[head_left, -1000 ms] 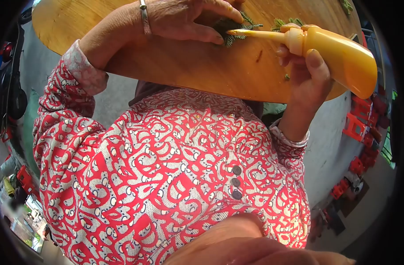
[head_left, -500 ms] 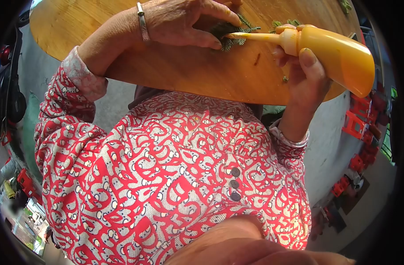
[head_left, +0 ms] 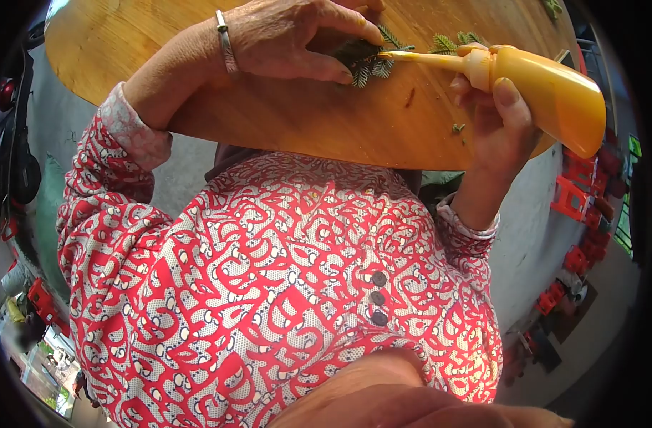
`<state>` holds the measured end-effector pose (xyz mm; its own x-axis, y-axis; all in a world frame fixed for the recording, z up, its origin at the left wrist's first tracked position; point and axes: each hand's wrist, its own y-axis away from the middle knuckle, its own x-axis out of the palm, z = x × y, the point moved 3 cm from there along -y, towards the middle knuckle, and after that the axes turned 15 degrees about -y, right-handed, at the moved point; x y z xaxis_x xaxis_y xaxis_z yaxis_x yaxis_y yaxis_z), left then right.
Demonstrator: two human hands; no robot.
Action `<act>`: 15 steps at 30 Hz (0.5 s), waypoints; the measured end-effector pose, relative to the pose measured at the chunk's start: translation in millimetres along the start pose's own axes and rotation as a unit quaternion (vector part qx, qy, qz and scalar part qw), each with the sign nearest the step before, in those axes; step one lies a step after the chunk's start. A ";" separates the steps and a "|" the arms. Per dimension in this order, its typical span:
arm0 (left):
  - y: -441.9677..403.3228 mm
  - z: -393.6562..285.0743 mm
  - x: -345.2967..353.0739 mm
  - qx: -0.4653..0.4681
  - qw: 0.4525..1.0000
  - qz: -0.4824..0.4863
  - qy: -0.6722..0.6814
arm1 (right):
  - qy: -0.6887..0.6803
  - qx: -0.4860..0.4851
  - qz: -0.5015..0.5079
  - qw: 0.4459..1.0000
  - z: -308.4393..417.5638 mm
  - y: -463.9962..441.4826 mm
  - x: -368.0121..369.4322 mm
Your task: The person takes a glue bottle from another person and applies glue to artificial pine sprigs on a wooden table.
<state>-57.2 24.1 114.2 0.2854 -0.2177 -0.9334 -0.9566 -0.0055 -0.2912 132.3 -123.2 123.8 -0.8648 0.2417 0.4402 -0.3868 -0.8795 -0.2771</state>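
My left hand (head_left: 287,43), with a metal bracelet at the wrist, is pinched around a green needle-leaf sprig (head_left: 377,70) above the wooden table. Its fingers and shadow partly cover the sprig. A yellow squeeze bottle (head_left: 551,96) lies tilted in my right hand (head_left: 508,118), whose thumb and fingers wrap around its neck end. The bottle's long narrow nozzle points left, and its tip is at the sprig beside my left fingers. Behind the nozzle, another green sprig (head_left: 458,43) rests on the table.
The round wooden table (head_left: 269,118) curves close in front of my torso. A small green scrap (head_left: 458,129) and a brown fragment (head_left: 410,98) lie on it. More greenery (head_left: 553,8) is at the far right edge. Red plastic stools (head_left: 572,200) stand at the right.
The bottle and nozzle tip have shifted slightly to the right. The sprig in my left hand has turned a little and moved slightly downward. Both hands keep their hold.
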 end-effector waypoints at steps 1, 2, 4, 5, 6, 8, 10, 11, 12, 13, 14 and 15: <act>-0.1 0.2 -1.4 -0.002 1.000 0.002 -0.004 | 0.000 0.000 -0.001 1.000 1.7 -1.2 0.9; 0.2 0.0 -1.2 -0.004 1.000 0.003 -0.009 | 0.000 -0.001 -0.001 1.000 2.2 -1.3 0.5; -0.8 -0.7 -3.2 -0.012 1.000 0.016 -0.003 | 0.004 -0.003 -0.003 1.000 3.3 -1.6 -0.5; -1.9 -1.7 -6.2 -0.018 0.999 0.027 0.009 | 0.007 -0.004 -0.005 1.000 3.7 -1.3 -1.2; -2.4 -3.0 -8.1 -0.024 0.999 0.038 0.020 | 0.010 -0.006 -0.007 1.000 4.1 -1.2 -2.0; -1.0 -7.4 -9.7 -0.034 0.999 0.034 0.002 | 0.009 -0.005 -0.010 1.000 4.6 -1.9 -4.8; -0.8 -6.5 -9.0 -0.036 0.999 0.035 -0.002 | 0.008 -0.008 -0.011 1.000 5.7 -2.4 -6.6; -1.0 -4.5 -7.7 -0.033 0.999 0.039 0.003 | 0.009 -0.011 -0.010 1.000 6.4 -2.2 -7.2; -1.1 -3.1 -6.8 -0.030 0.999 0.043 0.008 | 0.009 -0.013 -0.010 1.000 6.8 -2.2 -7.6; -1.1 -4.5 -7.7 -0.032 0.999 0.036 0.003 | 0.009 -0.015 -0.013 1.000 7.2 -2.0 -8.3; -0.8 -7.7 -9.2 -0.034 0.999 0.029 -0.002 | 0.010 -0.018 -0.017 1.000 7.8 -1.9 -8.9; -1.1 -8.8 -10.4 -0.035 0.999 0.022 -0.008 | 0.011 -0.020 -0.020 1.000 8.5 -2.5 -9.4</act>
<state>-59.6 17.7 126.0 0.2426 -0.2046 -0.9483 -0.9700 -0.0654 -0.2340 144.1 -126.8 127.6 -0.8546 0.2859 0.4334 -0.4340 -0.8516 -0.2939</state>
